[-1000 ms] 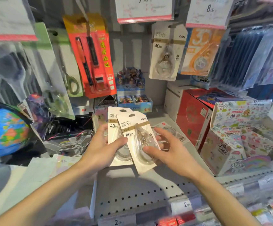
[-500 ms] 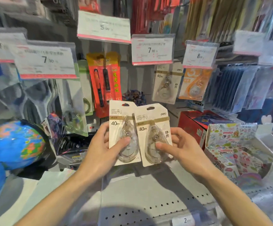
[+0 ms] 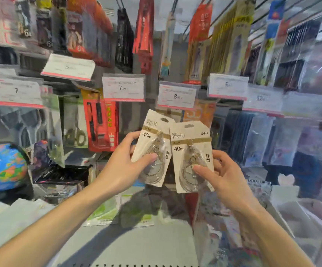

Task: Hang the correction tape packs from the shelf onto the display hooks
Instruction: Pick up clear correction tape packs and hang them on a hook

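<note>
The person's left hand [image 3: 123,166] pinches a cream-coloured card blister pack of correction tape marked 40m [image 3: 153,149], thumb across the clear plastic bubble on its front and the other fingers curled behind its left edge. This left pack tilts with its top toward one o'clock. The right hand [image 3: 223,182] grips a second cream card pack of the same kind [image 3: 191,157], thumb tip pressed on the bubble and fingers wrapped round the right edge from behind. The right pack stands nearly upright, and its left edge overlaps the right edge of the left pack. Both packs are held up in the air near the middle of the view, clear of the grey perforated metal shelf [image 3: 129,245] that lies toward six o'clock.

Toward twelve o'clock from the packs hang two white price tags with pink lower edges, one reading 7.90 [image 3: 123,90] and one reading 8.00 [image 3: 177,96]. The top of the left pack reaches close below the 8.00 tag. At ten o'clock from the packs hangs a red card pack holding black pens [image 3: 100,128], with a clear-fronted pack of scissors [image 3: 75,132] further to nine o'clock. A blue globe with coloured continents [image 3: 3,166] sits far out at nine o'clock. Toward three o'clock hang rows of clear plastic sleeves [image 3: 256,139], blurred by motion.
</note>
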### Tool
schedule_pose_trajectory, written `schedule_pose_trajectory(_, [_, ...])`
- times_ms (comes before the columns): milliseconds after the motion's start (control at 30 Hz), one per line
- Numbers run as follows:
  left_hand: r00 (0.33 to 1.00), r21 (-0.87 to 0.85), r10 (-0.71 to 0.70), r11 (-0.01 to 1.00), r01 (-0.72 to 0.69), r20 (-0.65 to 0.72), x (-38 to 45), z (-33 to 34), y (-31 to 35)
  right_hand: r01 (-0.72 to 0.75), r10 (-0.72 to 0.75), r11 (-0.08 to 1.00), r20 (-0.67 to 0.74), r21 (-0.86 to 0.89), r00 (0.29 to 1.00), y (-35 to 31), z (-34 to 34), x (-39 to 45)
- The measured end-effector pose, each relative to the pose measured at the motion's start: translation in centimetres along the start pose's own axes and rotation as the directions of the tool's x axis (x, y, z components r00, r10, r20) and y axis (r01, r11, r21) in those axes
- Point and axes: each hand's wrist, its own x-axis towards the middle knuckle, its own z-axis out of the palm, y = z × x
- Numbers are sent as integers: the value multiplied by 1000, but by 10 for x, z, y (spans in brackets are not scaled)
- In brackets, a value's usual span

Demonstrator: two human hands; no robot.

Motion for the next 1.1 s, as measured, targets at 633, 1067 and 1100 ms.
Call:
schedule_pose_trajectory(633, [975,273,131,959,-79,-178,-7,-4,46,75,-75,997,66,-9,995,1,-43,42])
schedule_pose_trajectory(1067, [959,262,208,953,-153,-194,9,-29,51,147,-135,983,107,-107,985,-21,3,84])
schedule_pose_trajectory(1100, [958,261,212,952,-158,-194,10,-30,49,145,-134,983,100,-111,986,-21,6,86])
